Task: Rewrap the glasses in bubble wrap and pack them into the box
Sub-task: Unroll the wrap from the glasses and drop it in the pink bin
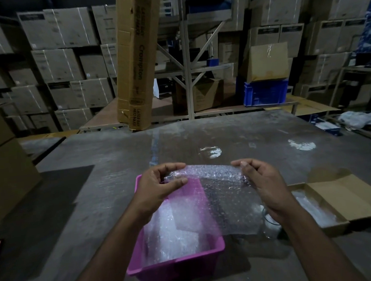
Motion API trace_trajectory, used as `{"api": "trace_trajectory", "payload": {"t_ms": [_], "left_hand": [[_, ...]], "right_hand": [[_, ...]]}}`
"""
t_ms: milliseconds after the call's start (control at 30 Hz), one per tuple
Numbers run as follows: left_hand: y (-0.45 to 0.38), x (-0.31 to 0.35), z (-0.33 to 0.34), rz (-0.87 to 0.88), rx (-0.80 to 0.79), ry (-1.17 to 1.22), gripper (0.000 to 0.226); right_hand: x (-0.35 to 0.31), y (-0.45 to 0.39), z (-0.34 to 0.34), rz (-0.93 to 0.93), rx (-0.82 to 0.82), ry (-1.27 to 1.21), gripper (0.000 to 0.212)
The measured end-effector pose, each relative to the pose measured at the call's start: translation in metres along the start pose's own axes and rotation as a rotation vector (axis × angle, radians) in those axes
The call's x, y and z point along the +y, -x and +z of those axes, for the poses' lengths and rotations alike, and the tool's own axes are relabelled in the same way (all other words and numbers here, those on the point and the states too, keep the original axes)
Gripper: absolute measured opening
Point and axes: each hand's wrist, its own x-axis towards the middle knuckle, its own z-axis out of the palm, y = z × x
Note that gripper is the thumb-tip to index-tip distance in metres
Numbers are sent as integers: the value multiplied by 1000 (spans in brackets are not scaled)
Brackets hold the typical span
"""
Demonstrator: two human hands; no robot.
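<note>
- Here we count two hands, both raised over the grey table (109,188), and one sheet of bubble wrap (224,194) stretched between them.
- Our left hand (161,185) pinches the sheet's top left corner between thumb and curled fingers.
- Our right hand (263,183) pinches the top right corner the same way, thumb on our side.
- The sheet is clear and rectangular, covered in small bubbles that catch the light; it hangs from its top edge, and the table shows dark through it.
- One pink plastic bin (177,269) stands below our left forearm, and the sheet's left part hangs over it.
- Inside the bin we see more bubble wrap (177,234), several crumpled pieces that we cannot count.
- One clear glass (271,228) stands on the table just under our right wrist, partly hidden by it and by the sheet.
- One open cardboard box (344,195) lies flat on the table to the right, near the glass, with something pale and shiny inside that we cannot make out.
</note>
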Motion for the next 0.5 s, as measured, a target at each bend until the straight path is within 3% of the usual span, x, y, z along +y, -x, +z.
{"api": "trace_trajectory", "payload": {"t_ms": [167, 500], "left_hand": [[-3, -1, -2, 1, -7, -40, 44], [-5, -2, 3, -30, -15, -141, 13]], "right_hand": [[5, 1, -7, 13, -78, 30, 39], [10, -5, -12, -118, 67, 344, 4]]}}
